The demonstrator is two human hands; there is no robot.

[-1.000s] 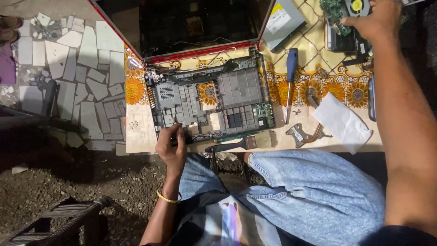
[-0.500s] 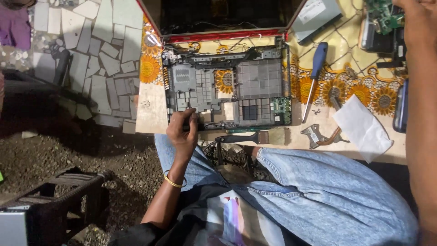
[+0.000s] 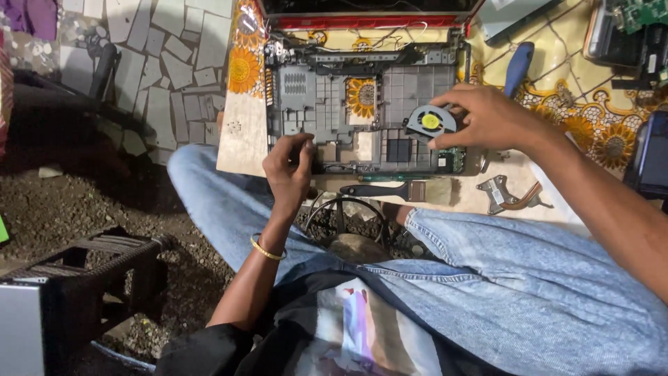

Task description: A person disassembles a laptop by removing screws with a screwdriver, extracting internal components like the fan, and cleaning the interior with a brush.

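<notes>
An opened laptop base (image 3: 327, 97), grey inside with a red hinge edge, lies on a low table with a sunflower-patterned cover (image 3: 243, 69). My left hand (image 3: 289, 170) rests on the base's near left edge, fingers curled against the plastic. My right hand (image 3: 483, 118) holds a small round cooling fan (image 3: 430, 122) with a yellow centre, just above the base's right side.
A black-handled brush (image 3: 390, 190) lies along the table's near edge. A metal heat-pipe bracket (image 3: 506, 193) and a blue-handled screwdriver (image 3: 518, 64) lie to the right. Circuit boards (image 3: 626, 31) sit far right. A dark crate (image 3: 104, 257) stands on gravel at left.
My right hand has come down from the far right parts to the laptop base, now holding the fan. The view has shifted left. My left hand stays on the base's near edge.
</notes>
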